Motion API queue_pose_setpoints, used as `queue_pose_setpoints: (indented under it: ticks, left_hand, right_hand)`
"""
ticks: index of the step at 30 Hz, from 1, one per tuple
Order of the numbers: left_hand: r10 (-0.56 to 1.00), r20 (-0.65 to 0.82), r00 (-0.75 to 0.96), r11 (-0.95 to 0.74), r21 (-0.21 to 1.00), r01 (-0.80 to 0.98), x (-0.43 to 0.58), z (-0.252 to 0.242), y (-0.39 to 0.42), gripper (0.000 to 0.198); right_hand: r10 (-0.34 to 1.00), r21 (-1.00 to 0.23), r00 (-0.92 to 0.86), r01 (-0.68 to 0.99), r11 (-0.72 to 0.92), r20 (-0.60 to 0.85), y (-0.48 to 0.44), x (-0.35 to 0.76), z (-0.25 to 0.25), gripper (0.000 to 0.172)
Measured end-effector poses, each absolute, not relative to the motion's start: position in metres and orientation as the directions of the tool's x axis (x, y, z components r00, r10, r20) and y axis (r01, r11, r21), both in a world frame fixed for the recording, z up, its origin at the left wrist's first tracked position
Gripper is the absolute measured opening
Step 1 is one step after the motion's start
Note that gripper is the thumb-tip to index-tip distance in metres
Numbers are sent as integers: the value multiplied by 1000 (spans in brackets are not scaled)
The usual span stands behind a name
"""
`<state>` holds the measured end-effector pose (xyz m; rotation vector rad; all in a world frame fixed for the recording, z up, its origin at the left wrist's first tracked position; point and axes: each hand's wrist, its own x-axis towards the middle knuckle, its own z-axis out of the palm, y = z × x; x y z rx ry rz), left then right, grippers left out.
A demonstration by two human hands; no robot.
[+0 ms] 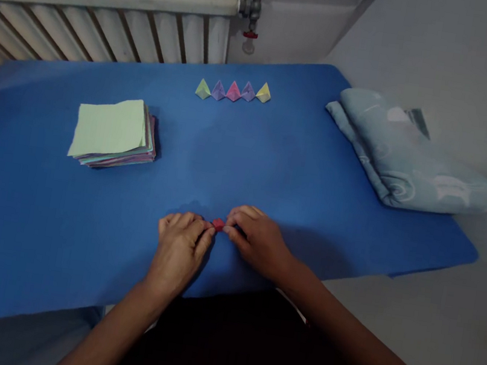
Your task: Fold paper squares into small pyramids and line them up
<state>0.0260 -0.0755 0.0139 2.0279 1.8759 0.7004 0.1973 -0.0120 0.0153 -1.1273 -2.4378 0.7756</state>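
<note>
A small piece of folded red paper (217,224) sits between my two hands, low over the front part of the blue table (246,164). My left hand (179,246) pinches its left side with thumb and forefinger. From the other side, my right hand (257,239) grips the right end between thumb and fingertips. Parts of the paper are hidden under the fingers, so its full shape does not show.
Farther back lies a row of several folded paper pieces (233,91) in green, purple, pink and yellow. To the left is a stack of coloured paper sheets (109,129), pale green on top. A folded light-blue blanket (412,159) rests at the right edge. Behind stands a radiator (105,31).
</note>
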Motion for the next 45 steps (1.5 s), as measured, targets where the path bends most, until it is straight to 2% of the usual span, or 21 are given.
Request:
queue_pose_setpoints:
  ticks: [10,21,26,38,45]
  left_hand:
    - [999,37,-12,-11,567,824,25,22,-66,14]
    - [996,24,-83,36,754,656,18,21,-55,19]
    - [997,-35,-75,75,780,621,17,25,-52,19]
    - [996,-82,-31,83,754,651,16,25,-51,16]
    - [988,-154,27,64,558,828,19,34,-52,18]
  right_hand:
    - [800,-641,-600,611,464,7,-6,193,22,12]
    - [818,-630,-572,656,415,-57,-3,188,28,18]
    - [822,-620,-563,676,399,-85,-3,186,30,16]
    - [822,-611,-563,682,402,-88,-3,187,30,12]
    - [820,-585,-564,699,412,-97,-4,187,32,12]
